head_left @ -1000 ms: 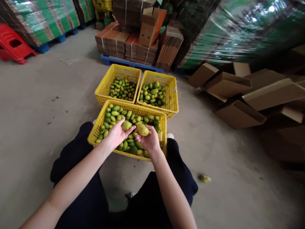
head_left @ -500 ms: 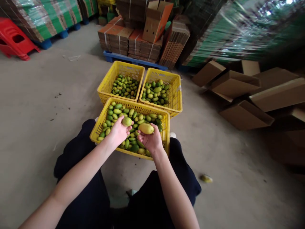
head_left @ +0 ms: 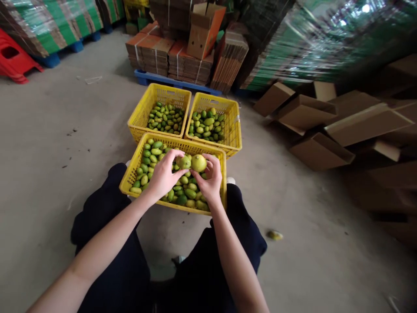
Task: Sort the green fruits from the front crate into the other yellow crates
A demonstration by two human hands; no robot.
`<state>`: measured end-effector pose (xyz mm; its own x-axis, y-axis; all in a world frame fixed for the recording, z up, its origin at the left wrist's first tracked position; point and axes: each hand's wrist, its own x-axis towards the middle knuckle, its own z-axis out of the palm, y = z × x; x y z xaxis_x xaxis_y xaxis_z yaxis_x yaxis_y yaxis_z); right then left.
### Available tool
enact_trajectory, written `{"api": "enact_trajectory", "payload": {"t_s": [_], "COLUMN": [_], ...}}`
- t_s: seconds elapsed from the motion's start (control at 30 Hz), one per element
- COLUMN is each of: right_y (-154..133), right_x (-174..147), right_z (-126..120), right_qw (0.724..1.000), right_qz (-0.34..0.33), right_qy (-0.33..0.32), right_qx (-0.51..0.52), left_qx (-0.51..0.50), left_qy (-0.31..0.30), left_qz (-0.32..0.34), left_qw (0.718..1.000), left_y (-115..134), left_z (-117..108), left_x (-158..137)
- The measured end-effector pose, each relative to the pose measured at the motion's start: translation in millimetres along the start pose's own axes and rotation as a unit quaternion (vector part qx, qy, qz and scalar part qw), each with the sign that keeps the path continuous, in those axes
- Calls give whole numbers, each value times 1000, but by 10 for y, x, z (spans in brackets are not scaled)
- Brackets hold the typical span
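Note:
Over the near yellow crate (head_left: 132, 171), my left hand (head_left: 163, 176) pinches a small green lemon (head_left: 184, 163) between thumb and fingers. Close beside it, my right hand (head_left: 209, 181) grips a larger yellow-green lemon (head_left: 199, 163). The two fruits are almost side by side, their ends turned up towards me. Beneath both hands, many loose green and yellowish lemons (head_left: 190, 193) fill the crate; my hands hide part of them. The crate sits on the floor between my knees.
Two more yellow crates, left (head_left: 140, 115) and right (head_left: 232, 119), hold lemons behind the near one. Flattened cartons (head_left: 189, 65) lie on a blue pallet (head_left: 146, 78). Open cardboard boxes (head_left: 321, 152) are heaped at right. One fruit (head_left: 274, 235) lies on the floor; a red stool (head_left: 16, 61) stands far left.
My hands have come together and turned, so the lemons now sit close side by side, end-on, held by fingertips rather than resting in the palms. The view has shifted slightly right.

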<state>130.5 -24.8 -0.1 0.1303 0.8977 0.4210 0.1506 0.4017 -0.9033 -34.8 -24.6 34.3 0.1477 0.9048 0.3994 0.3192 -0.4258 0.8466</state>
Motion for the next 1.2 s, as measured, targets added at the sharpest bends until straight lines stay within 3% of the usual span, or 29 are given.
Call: {"api": "enact_trajectory", "payload": {"t_s": [0.13,0.3,0.37,0.57,0.7,0.97,1.2], "right_y": [-18,-171,-233,-319,-289,-302,-334], "right_x": [20,42,57,119,108,96,111], "right_z": [35,38,15,-36,-36,-78,20], "right_qw": [996,965,940,837,825,807,820], "right_qz": [10,139,188,312,340,362,392], "right_qy": [15,37,36,-17,23,35,-14], "right_qx": [88,218,281,450,451,466,416], "left_qx": [-66,-232,-309,-524,-576,-577,-544], "left_qy": [25,42,44,27,-6,57,54], "left_qz": [-46,-169,-234,-373,-417,-426,-425], "left_qw": [996,957,921,765,703,694,722], "left_y": [74,190,212,247,243,155,124], "left_z": [-41,-86,-107,-187,-190,-115,-47], "left_x": [40,98,132,211,227,213,199]}}
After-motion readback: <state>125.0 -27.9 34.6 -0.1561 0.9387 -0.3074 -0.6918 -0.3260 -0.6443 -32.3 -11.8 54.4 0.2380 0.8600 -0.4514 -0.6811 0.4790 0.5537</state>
